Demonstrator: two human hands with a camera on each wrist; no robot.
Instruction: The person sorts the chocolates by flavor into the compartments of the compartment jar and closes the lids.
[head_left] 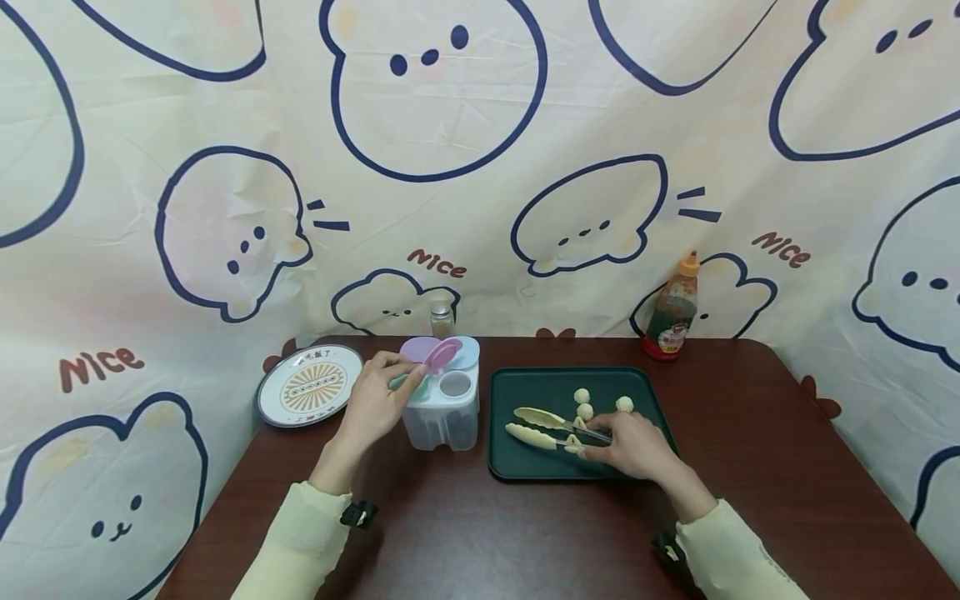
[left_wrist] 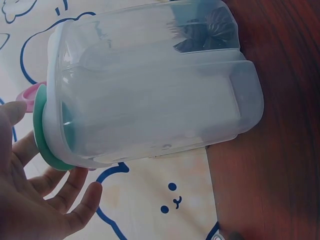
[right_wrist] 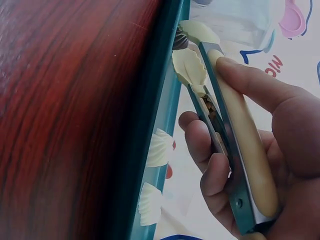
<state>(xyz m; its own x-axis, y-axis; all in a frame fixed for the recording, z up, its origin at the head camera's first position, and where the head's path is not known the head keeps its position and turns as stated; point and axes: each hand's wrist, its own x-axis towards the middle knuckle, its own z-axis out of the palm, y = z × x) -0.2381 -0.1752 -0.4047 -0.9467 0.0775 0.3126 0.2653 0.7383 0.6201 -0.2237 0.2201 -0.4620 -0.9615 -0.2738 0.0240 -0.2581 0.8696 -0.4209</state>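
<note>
My left hand is at the top of a translucent box with coloured lids. Its thumb and index finger pinch the edge of a raised pink lid; a green lid partly hides the index finger. Beside the pink lid is an open round compartment. Dark ridged pieces show through the box's lower wall. In my right hand is a pair of tongs with cream-coloured tips, which I grip above a green tray. The tips are apart. White ridged pieces lie on the tray.
A patterned plate lies left of the box. Behind the box stands a small jar. An orange-capped sauce bottle stands at the back right. The brown table runs back to a cartoon-printed cloth.
</note>
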